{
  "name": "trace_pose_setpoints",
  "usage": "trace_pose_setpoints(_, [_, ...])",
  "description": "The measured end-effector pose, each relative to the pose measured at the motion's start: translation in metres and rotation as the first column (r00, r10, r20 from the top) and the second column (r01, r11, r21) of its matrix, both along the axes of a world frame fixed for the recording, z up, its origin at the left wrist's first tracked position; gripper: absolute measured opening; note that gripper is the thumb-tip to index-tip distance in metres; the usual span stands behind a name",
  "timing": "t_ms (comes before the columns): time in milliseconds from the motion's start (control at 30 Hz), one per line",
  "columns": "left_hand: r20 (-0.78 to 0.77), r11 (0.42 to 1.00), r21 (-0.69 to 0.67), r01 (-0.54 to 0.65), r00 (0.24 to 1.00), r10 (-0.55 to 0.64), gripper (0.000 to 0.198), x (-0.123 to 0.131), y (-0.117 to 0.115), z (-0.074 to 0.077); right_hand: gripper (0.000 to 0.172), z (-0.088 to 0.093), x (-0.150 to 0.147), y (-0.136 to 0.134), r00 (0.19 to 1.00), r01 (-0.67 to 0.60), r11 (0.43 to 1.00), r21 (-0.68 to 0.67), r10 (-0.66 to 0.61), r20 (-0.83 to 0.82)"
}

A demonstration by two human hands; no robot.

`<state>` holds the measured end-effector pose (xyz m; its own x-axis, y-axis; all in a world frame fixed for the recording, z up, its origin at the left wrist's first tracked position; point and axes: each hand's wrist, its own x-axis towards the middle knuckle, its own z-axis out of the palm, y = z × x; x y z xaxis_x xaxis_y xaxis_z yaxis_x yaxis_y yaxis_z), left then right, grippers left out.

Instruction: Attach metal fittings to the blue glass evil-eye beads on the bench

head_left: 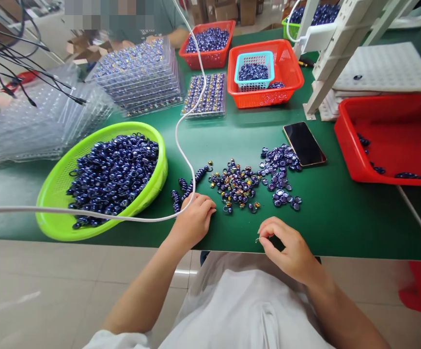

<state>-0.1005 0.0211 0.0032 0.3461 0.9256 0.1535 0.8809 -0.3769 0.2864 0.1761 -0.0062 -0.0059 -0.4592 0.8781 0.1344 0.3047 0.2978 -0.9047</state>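
My left hand (pixel 193 219) rests on the green table with its fingers curled closed; what they hold, if anything, is hidden. Just beyond it lie rows of dark blue ringed parts (pixel 198 180), stacked against each other. My right hand (pixel 285 245) pinches a tiny shiny piece (pixel 257 240) between thumb and forefinger, close to the table's front edge; its exact kind is too small to tell. Between and beyond both hands spreads a pile of small blue and gold parts with hooks (pixel 237 184). Right of that pile lie loose flat dark blue caps (pixel 279 165).
A lime green basket (pixel 162 160) full of blue ringed parts stands left. A white cable (pixel 181 145) hangs across the table. A phone (pixel 304 144) lies near the caps. Red bins (pixel 351 145), filled clear trays (pixel 152 92) and a white post (pixel 326 58) stand around. Someone sits opposite.
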Motion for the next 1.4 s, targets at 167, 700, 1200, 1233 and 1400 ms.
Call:
trace_pose_setpoints(167, [0.069,1.000,0.008,-0.017,0.997,0.016,0.014,0.001,0.003,-0.003,0.014,-0.002,0.003,-0.001,1.000,0.000,1.000,0.003,0.000,-0.004])
trace_pose_setpoints(700, [0.783,0.768,-0.621,0.160,0.165,0.599,0.024,0.090,-0.015,0.009,0.027,0.008,-0.019,-0.008,0.995,0.087,0.930,0.358,-0.067,-0.068])
trace_pose_setpoints(1200, [0.780,0.761,-0.610,0.221,0.337,0.527,0.028,0.086,-0.020,0.006,0.009,0.015,-0.007,-0.002,0.951,0.286,0.958,-0.011,-0.285,-0.122])
trace_pose_setpoints(1233, [0.793,0.785,-0.582,0.210,0.360,0.492,0.027,0.086,-0.021,0.004,0.009,0.015,-0.007,-0.001,0.949,0.284,0.957,-0.054,-0.288,-0.130])
trace_pose_setpoints(1400, [0.839,0.913,-0.358,0.196,0.497,0.222,0.019,0.083,-0.022,0.002,0.011,0.017,-0.009,0.003,0.960,0.207,0.946,-0.250,-0.246,-0.136])
